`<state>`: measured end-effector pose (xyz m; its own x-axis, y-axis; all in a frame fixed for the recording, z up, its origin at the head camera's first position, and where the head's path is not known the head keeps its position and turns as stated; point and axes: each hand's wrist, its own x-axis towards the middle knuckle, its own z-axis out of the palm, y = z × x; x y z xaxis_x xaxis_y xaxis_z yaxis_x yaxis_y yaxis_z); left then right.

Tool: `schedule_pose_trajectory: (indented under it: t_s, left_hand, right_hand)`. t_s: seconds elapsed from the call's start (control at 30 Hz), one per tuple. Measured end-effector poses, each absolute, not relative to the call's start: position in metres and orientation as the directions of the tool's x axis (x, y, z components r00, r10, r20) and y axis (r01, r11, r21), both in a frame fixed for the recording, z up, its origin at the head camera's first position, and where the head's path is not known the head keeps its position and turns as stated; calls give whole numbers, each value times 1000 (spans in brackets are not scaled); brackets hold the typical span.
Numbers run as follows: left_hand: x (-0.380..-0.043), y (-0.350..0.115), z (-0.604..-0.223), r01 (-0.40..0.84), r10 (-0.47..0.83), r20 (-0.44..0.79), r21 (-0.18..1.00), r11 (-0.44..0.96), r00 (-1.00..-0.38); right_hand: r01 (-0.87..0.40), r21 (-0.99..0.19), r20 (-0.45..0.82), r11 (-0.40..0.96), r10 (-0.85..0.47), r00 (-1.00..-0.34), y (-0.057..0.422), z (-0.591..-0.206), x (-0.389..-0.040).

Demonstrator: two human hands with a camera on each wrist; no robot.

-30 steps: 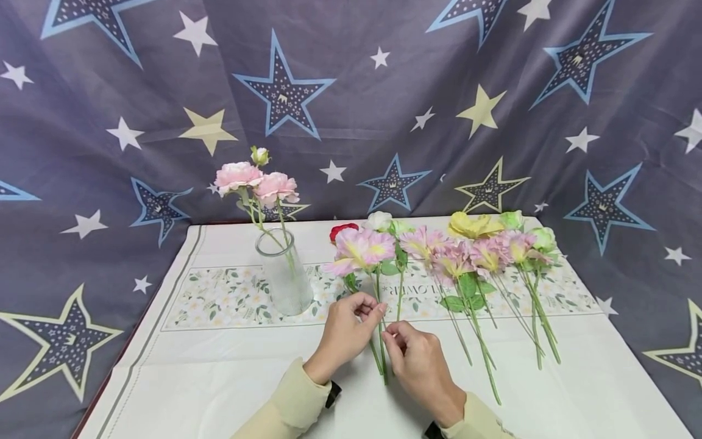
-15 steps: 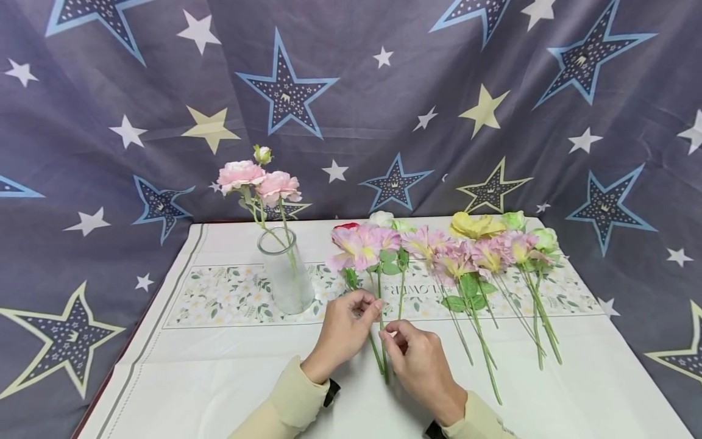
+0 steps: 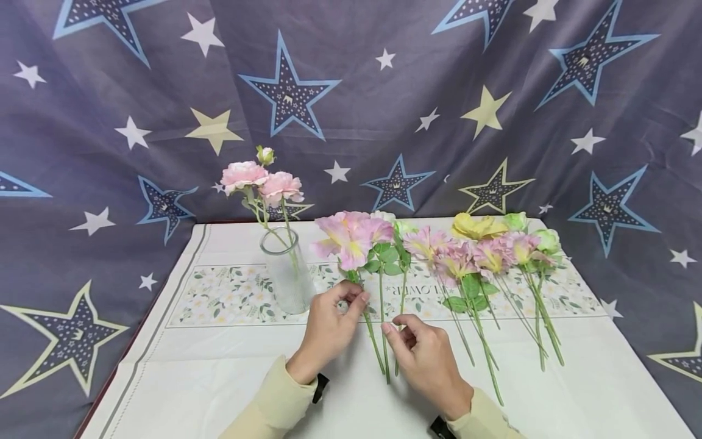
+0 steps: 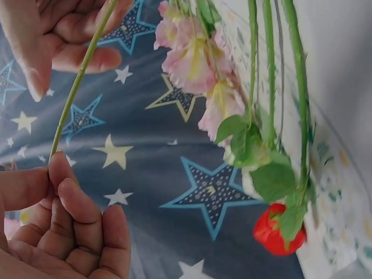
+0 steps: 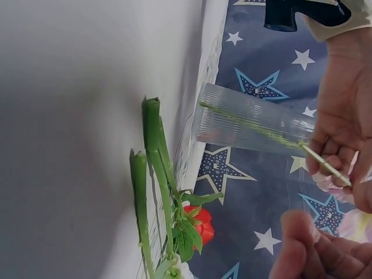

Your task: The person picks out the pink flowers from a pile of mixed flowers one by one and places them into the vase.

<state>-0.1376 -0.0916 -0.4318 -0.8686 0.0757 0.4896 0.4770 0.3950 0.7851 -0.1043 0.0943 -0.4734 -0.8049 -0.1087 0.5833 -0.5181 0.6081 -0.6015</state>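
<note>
The left hand [image 3: 331, 320] pinches a thin stem [image 4: 75, 90] between thumb and fingertips, holding a pink-and-yellow flower [image 3: 347, 241] above the cloth, to the right of the glass vase [image 3: 286, 286]. The right hand [image 3: 428, 360], just beside it, has loosely curled fingers, thumb and forefinger near each other; nothing is seen between them. Done so far: two pink blooms [image 3: 281, 188] and a bud [image 3: 265, 155] stand in the vase, leaning slightly left. Left over: several pink-and-yellow flowers [image 3: 457, 265], a yellow flower [image 3: 479, 225] and pale green flowers [image 3: 547, 241] lie at the right, while a red flower [image 4: 276, 232], seen from the left wrist, lies behind the hands with a white one [image 3: 384, 216]. The work may thus be judged at an early stage, with one flower in hand and most stems lying on the cloth. Edges: the far edge of the table [image 3: 219, 390] runs close to the star-patterned curtain [image 3: 351, 110], behind vase and flower heads; the left edge is well apart from the vase. Room for moving appears widest over the near left cloth; it is tight between the left hand and the vase, and among the stems at the right.
</note>
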Motion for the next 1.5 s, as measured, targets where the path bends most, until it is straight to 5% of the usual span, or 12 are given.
schedule_pose_trajectory:
  t_s: [0.87,1.5]
  left_hand:
    - [-148,-149,-388,618,-83,745,604,503,-661]
    - [-163,-178,-362,608,-241,810,566,557,-534]
  right_hand:
    - [-471,-553,568,687,-102,-817,107,-467,-109]
    - [-444,-534,541,719,-113,-833,113,-469,-110]
